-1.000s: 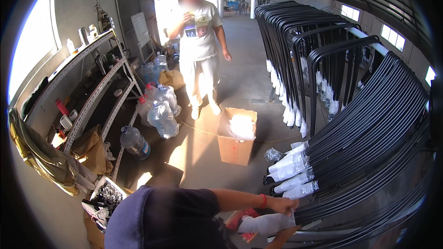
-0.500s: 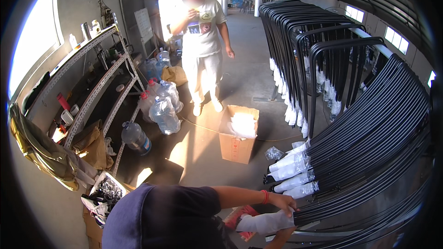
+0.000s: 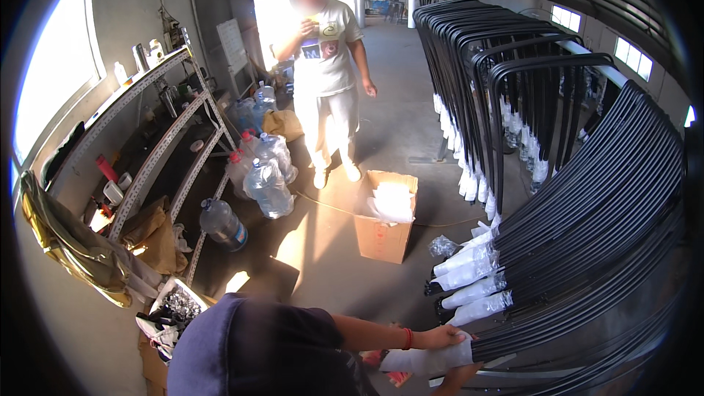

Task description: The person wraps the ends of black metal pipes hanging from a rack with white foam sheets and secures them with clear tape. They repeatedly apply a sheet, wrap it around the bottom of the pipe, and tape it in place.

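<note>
A bundle of black bent tubes [image 3: 513, 340] runs in from the right, its near end covered by a white wrapping [image 3: 418, 361]. My left hand [image 3: 442, 337], with a red band at the wrist, lies over the top of this wrapping and grips its edge by the bare tubes. From below, my right hand [image 3: 460, 375] comes up against the underside of the same wrapped end. Most of its fingers are hidden behind the bundle, though it appears to clasp the wrapping. A red object [image 3: 375, 358] is partly visible behind the wrapped end.
Other white-wrapped tube ends [image 3: 469, 279] lie just beyond my hands. Behind them hang many black frames [image 3: 469, 37]. A cardboard box [image 3: 385, 238] holds white sheets. Water bottles [image 3: 270, 187] and a metal shelf [image 3: 158, 132] are at left. Another person [image 3: 326, 66] stands farther back.
My left hand has gone from pinching the wrapping's edge to lying flatter over it. My right hand has come slightly right and up. The whole view has shifted a little.
</note>
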